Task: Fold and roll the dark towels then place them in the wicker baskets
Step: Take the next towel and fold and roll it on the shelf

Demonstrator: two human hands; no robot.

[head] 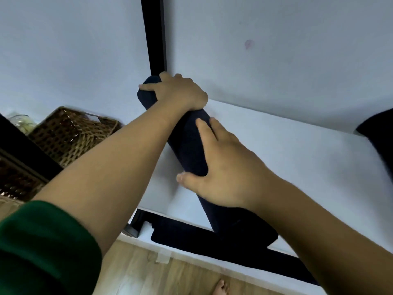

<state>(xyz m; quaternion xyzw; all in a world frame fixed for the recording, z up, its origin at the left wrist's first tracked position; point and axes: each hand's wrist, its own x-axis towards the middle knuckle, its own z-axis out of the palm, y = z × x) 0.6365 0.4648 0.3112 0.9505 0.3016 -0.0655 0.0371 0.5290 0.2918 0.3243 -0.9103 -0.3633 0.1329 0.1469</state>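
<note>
One rolled towel point(191, 150), left fingers point(168, 77) curled round it, right fingers point(204, 127) flat atop.

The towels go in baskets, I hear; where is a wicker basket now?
A brown wicker basket sits at the left of the head view, left of the rolled dark towel.

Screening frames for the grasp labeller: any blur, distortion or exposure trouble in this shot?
Head view: the wide angle bends the black post and the table edges; the right hand is smeared at the thumb and the wicker basket is soft from motion blur; the rolled towel is near-black, its folds unreadable; light is flat, shadows are faint, no glare.
</note>
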